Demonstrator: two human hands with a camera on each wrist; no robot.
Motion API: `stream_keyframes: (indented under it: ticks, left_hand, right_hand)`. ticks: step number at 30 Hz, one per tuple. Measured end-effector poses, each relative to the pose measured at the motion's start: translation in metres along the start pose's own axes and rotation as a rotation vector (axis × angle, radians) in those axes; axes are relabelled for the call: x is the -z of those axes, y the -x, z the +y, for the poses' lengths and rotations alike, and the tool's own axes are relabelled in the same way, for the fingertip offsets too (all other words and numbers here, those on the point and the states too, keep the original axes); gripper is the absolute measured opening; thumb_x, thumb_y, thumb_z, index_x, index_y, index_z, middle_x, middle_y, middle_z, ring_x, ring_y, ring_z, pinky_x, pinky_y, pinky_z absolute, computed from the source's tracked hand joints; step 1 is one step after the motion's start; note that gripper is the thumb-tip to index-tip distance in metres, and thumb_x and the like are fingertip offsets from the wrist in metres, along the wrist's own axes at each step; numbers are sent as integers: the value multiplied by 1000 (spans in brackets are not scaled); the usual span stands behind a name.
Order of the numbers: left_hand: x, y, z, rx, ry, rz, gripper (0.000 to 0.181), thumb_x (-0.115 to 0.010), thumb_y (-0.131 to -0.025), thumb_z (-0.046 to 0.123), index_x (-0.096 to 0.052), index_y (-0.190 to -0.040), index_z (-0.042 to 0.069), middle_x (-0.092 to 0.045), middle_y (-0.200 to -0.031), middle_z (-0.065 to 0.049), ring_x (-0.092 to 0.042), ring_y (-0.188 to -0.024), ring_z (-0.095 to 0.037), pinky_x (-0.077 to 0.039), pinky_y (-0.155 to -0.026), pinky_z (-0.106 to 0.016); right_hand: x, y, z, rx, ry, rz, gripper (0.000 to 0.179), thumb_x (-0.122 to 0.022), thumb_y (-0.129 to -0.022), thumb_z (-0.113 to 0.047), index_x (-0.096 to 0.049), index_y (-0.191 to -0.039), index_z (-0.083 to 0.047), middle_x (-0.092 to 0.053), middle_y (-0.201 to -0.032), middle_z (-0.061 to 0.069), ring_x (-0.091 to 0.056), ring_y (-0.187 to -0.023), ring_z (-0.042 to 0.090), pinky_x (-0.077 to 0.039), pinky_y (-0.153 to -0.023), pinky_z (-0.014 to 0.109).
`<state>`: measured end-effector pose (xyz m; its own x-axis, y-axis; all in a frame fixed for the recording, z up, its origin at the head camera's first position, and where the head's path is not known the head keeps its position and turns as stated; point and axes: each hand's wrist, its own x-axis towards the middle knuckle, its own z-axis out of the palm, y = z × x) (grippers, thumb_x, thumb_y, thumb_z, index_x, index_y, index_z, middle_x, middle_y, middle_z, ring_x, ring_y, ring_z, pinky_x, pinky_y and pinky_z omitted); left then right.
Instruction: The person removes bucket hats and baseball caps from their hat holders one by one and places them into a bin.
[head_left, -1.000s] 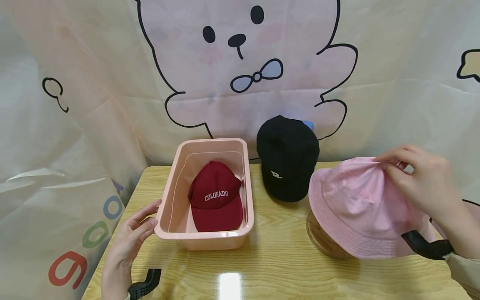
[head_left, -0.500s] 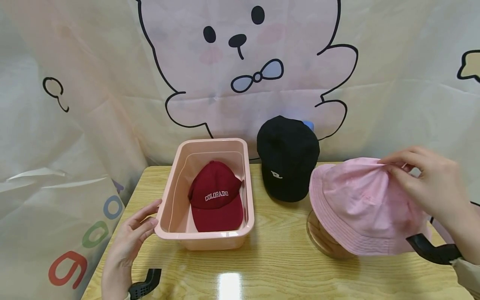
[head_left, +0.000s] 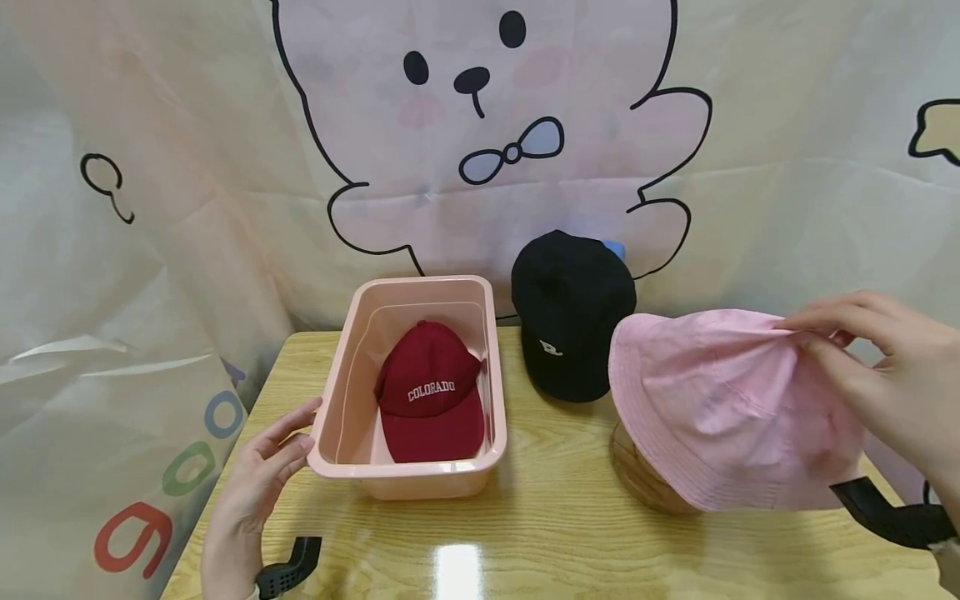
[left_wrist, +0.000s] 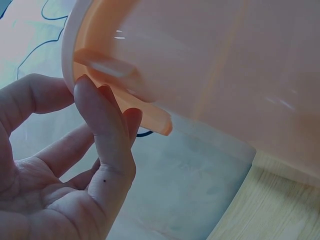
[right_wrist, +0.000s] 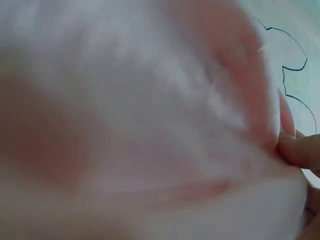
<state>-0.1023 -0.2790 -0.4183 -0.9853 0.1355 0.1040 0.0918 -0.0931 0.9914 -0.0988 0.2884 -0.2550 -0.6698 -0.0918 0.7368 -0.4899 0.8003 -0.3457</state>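
My right hand (head_left: 892,367) pinches the crown of a pink bucket hat (head_left: 735,408) between thumb and fingertips, drawing the cloth into folds. The hat slants over a rounded wooden piece (head_left: 651,477), most of which it hides. Blurred hat fabric (right_wrist: 140,125) fills most of the right wrist view. At the left, my left hand (head_left: 255,483) pinches the rim of a pink plastic tub (head_left: 408,472); the left wrist view shows thumb and index finger at the tub's edge (left_wrist: 69,50). Inside the tub lies a dark red cap (head_left: 431,375) lettered COLORADO.
A black cap (head_left: 573,308) stands behind, between the tub and the hat, with a small blue thing (head_left: 615,248) just behind it. The wooden table (head_left: 555,542) ends at a cartoon-printed cloth backdrop (head_left: 420,200).
My right hand has moved to the right, pulling the pink hat's crown along and changing its slant and folds. The left hand, tub and both caps stay in place.
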Motion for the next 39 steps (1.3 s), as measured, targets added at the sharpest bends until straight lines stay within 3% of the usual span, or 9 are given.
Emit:
stream_keyframes:
  ticks: [8, 29, 36, 39]
  left_hand:
    - [0, 0, 0, -10, 3, -3, 44, -47, -96, -5, -53, -138, 9, -61, -113, 8, -64, -95, -3, -55, -80, -18]
    - [1, -1, 1, -10, 11, -6, 44, -47, -96, -5, -54, -137, 10, -62, -114, 8, -65, -96, -4, -56, -80, -19]
    - [1, -1, 0, -8, 12, -9, 44, -47, -96, -5, -53, -138, 9, -62, -113, 8, -64, -95, -4, -56, -80, -19]
    - [1, 0, 0, -9, 12, -9, 45, -47, -96, -5, -53, -138, 9, -61, -113, 8, -64, -94, -3, -56, -80, -18]
  right_hand:
    - [6, -3, -9, 10, -51, -19, 26, -62, -70, 25, -72, -85, 7, -55, -92, -36, -46, -79, -13, -34, -73, 1]
    - [10, -20, -30, 23, -27, -52, 31, -65, -69, 24, -74, -88, 1, -55, -88, -33, -48, -79, -13, -35, -73, 2]
    - [10, -27, -38, 39, -34, -70, 25, -68, -74, 15, -76, -88, -4, -61, -87, -27, -49, -78, -8, -34, -49, 7]
    - [9, -30, -40, 49, -23, -72, 25, -70, -75, 12, -77, -88, -7, -61, -85, -25, -49, -78, -8, -32, -46, 9]
